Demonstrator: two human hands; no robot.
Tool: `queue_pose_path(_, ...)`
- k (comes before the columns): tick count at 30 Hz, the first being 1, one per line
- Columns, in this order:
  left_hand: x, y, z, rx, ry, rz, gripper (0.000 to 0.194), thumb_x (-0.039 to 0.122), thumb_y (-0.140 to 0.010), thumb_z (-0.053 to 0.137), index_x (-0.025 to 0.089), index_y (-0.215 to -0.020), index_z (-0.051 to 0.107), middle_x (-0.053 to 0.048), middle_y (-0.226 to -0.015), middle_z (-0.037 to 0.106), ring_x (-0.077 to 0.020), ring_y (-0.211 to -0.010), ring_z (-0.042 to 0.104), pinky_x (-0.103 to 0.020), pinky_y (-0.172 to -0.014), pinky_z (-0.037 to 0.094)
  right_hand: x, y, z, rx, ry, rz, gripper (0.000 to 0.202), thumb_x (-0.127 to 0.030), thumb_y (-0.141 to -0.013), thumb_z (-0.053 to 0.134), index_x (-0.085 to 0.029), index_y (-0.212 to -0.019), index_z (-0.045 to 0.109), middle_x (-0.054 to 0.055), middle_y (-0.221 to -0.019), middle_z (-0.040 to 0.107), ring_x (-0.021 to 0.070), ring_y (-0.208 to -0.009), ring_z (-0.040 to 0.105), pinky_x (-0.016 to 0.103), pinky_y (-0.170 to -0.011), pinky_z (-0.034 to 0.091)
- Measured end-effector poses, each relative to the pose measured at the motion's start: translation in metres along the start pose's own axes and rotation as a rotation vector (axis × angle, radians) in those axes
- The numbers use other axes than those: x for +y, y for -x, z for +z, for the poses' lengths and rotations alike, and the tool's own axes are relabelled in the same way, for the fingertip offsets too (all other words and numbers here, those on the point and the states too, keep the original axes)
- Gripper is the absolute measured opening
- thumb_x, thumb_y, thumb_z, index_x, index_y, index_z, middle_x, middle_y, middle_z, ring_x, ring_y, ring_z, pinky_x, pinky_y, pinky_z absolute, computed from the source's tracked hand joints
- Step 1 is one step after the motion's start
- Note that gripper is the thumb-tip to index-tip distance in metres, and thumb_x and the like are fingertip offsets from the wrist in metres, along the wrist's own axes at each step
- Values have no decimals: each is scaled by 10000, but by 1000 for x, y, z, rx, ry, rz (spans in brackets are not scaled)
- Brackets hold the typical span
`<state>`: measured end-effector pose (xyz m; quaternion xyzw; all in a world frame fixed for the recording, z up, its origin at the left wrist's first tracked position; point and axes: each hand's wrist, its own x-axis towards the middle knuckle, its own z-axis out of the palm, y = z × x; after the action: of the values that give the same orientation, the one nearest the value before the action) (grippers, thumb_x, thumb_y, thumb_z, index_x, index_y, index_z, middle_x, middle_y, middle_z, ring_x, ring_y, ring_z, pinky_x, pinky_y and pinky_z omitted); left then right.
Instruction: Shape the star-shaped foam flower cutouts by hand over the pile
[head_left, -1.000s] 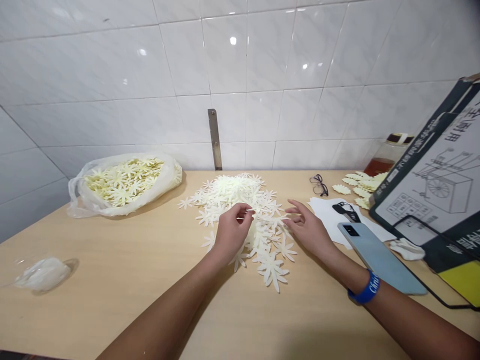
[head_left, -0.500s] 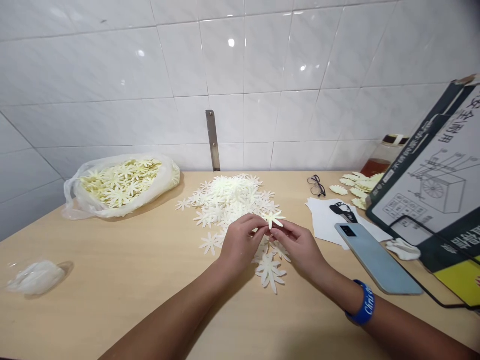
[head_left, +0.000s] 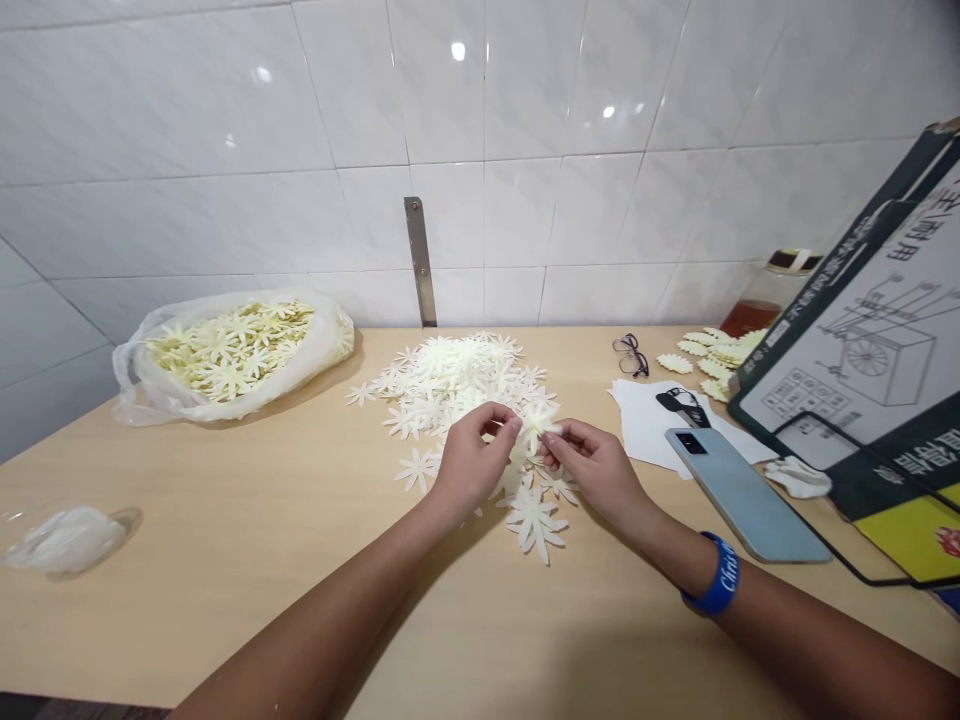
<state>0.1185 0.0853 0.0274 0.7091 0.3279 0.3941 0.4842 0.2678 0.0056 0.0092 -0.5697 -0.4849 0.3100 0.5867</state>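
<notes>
A pale flower cut-out [head_left: 535, 422] is up between my hands, in front of a heap of similar cut-outs [head_left: 457, 375]. My right hand [head_left: 592, 462] pinches its right edge between thumb and fingers. At its left side, my left hand [head_left: 477, 452] is closed, thumb against fingertips; whether it grips a petal is too small to make out. Below my hands, several loose flowers [head_left: 534, 518] lie on the table [head_left: 300, 530]. A blue wristband [head_left: 716, 575] circles my right wrist.
To the left are an open plastic bag [head_left: 330, 345] of yellowish flowers and a small clear bag [head_left: 67, 540]. On the right are glasses [head_left: 631, 356], white paper [head_left: 637, 420], a phone [head_left: 750, 500], leaf-shaped pieces [head_left: 720, 355], a jar [head_left: 761, 295] and a large box [head_left: 862, 350].
My hands have moved slightly apart, and the flower between them has turned more upright. The whole view has shifted a little, with the table scene now higher in the picture.
</notes>
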Motion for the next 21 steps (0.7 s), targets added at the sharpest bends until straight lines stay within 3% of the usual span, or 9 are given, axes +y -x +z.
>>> queue_pose_path(4, 0, -7, -6, 116, 107, -51, 145, 311, -804, 611, 174, -758, 601, -19, -798, 623, -140, -777, 580, -259, -702, 513, 0, -1, -1, -35, -20, -8, 266, -427, -847, 628, -188, -732, 612, 9, -678, 581, 150, -632, 537, 278, -611, 456)
queue_pose_path(7, -1, -11, -7, 106, 287, -145, 156, 298, -772, 651, 153, -748, 598, -38, -860, 657, -144, -842, 616, -306, -802, 540, 4, -1, -1, -30, -36, 6, 265, -429, -847, 633, -188, -741, 614, 6, -680, 581, 142, -621, 535, 275, -606, 459)
queue_pose_path(14, -11, -32, -27, 284, 454, -201, 198, 216, -699, 726, 141, -734, 546, 21, -650, 615, -91, -660, 624, -324, -822, 550, 9, -7, -7, 99, -35, 24, 268, -443, -812, 660, -193, -733, 601, 2, -655, 574, 141, -587, 538, 276, -567, 476)
queue_pose_path(21, -10, -31, -33, 179, 483, -338, 392, 209, -571, 843, 124, -909, 662, -22, -743, 679, -105, -722, 634, -321, -849, 538, 16, -10, -8, 138, -137, 71, 230, -411, -769, 705, -195, -786, 628, 4, -685, 593, 139, -600, 541, 273, -560, 485)
